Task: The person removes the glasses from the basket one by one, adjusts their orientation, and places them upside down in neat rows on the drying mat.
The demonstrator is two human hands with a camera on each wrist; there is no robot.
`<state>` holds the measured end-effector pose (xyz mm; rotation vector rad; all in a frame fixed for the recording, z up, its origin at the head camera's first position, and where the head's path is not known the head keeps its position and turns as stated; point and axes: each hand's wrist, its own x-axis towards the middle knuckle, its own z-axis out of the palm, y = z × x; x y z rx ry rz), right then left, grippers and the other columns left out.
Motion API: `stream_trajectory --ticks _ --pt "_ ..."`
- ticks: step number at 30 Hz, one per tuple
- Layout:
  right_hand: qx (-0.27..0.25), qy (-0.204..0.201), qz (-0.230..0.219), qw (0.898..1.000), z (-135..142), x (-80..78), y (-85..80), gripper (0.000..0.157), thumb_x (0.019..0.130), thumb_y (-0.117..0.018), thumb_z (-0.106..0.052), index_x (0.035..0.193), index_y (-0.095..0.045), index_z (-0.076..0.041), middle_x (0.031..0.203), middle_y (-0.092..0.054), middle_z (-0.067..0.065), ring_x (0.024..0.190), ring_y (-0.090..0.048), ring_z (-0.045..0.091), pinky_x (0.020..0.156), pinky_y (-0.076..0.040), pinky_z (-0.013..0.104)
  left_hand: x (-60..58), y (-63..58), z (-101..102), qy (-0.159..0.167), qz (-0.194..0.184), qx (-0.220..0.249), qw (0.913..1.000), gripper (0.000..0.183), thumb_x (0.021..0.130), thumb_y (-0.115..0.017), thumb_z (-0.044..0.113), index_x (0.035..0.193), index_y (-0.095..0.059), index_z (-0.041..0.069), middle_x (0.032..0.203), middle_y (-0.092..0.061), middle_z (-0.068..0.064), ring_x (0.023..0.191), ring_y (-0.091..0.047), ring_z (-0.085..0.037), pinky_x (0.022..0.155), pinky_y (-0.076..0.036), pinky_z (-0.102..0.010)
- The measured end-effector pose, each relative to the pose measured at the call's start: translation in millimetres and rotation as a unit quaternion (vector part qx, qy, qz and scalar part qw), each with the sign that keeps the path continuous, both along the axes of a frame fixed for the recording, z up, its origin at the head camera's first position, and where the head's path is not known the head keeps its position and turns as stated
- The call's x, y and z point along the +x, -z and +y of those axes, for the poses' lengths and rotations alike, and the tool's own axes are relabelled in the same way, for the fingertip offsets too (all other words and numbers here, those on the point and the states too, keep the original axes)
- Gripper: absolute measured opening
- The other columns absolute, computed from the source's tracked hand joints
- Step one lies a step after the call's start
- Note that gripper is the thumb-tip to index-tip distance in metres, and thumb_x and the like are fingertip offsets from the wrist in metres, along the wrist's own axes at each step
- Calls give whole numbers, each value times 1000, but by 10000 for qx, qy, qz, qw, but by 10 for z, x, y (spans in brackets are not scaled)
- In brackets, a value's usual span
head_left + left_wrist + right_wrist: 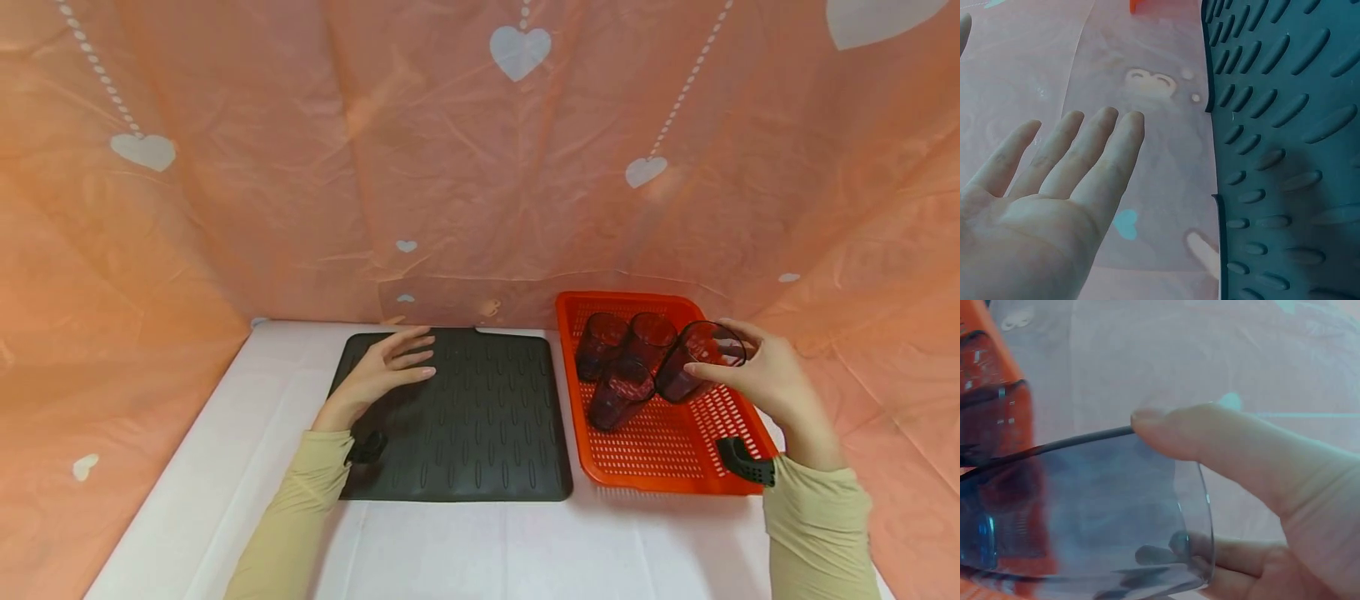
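My right hand (pixel 757 367) grips a dark, see-through drinking glass (pixel 686 375) near its rim, thumb on one side and fingers on the other. In the right wrist view the glass (pixel 1110 512) lies across the frame, with the thumb on its edge. The held glass is tilted over an orange plastic basket (pixel 637 479), where several more dark glasses (pixel 621 392) stand or lean together. Above the black ridged mat (pixel 480 417) my left hand (pixel 386 367) hovers with its fingers spread and nothing in them; the left wrist view shows its bare palm (pixel 1029 237).
Mat and basket lie side by side on a white-covered table (pixel 480 550). A peach curtain (pixel 450 167) with pale hearts hangs behind and along both sides, close to the far edges of the mat and basket.
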<state>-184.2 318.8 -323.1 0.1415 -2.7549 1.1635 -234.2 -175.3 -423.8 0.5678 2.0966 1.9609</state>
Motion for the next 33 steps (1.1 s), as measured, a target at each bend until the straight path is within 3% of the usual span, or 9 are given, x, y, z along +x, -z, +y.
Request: stream_trajectory --ticks 5,12,18,26,33 --pt "75 118 -261 9996 -59 32 -189 77 79 -80 -33 142 -44 -7 120 -56 13 94 -51 -2 70 -43 11 9 -31 6 17 -3 11 10000 70 87 -72 12 147 -36 15 145 -40 -12 131 -39 -40 97 -47 -39" --pt "46 110 -162 9998 -168 13 -379 73 78 -80 -36 141 -47 -18 115 -59 -3 97 -52 -1 72 -43 10 10 -57 -3 50 38 -2 10000 71 88 -72 13 148 -35 14 146 -39 -13 131 -40 -38 97 -46 -39" --pt "18 71 -219 9997 -276 -15 -488 76 78 -79 -40 143 -44 -20 122 -58 4 103 -52 4 73 -43 12 14 -84 -14 46 41 129 9999 70 88 -70 11 148 -35 13 146 -39 -14 131 -39 -39 97 -47 -38" --pt "-530 -88 -23 9986 -445 -65 -512 71 79 -81 -29 140 -47 -18 115 -62 1 103 -55 7 74 -44 13 18 -71 -9 44 -15 107 9999 70 88 -71 13 148 -35 13 147 -37 -16 131 -40 -37 98 -46 -40" --pt "-1140 -394 29 9927 -594 -140 -422 71 80 -80 -19 142 -45 -16 129 -54 4 112 -51 11 79 -44 14 29 -31 -6 50 -56 132 9999 67 90 -69 13 148 -35 13 147 -37 -17 131 -41 -36 99 -45 -40"
